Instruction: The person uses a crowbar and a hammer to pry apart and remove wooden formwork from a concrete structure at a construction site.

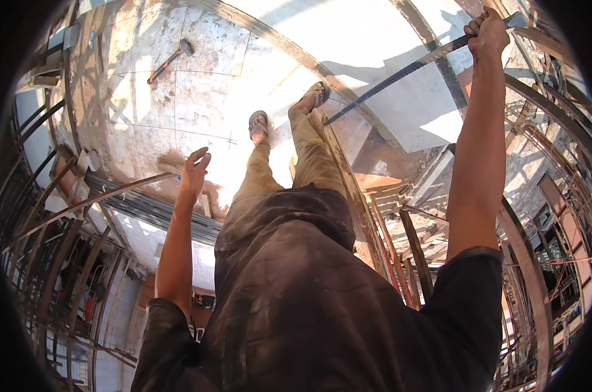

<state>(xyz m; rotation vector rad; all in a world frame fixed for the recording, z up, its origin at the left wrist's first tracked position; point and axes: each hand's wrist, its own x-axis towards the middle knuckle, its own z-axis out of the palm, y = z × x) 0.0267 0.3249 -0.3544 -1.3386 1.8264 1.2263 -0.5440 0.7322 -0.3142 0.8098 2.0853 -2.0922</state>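
Observation:
My right hand (489,34) is raised at the upper right, its fingers wrapped around a long dark metal bar (407,72). The bar slants down to the left, and its lower end meets the long timber beam (338,147) beside my right leg. Past my grip, the other end of the bar looks flat and grey. My left hand (194,170) hangs in the air at the left with fingers loosely bent and apart, holding nothing. A hammer (171,60) with an orange and black handle lies on the pale panelled floor at the upper left.
My sandalled feet stand on stained panels (204,98). Wooden strips (270,32) cross the surface. A bundle of dark rods (152,202) lies below my left hand, with a thin wooden stick (93,202) nearby. Poles and timbers (551,130) crowd both sides, with lower levels visible between them.

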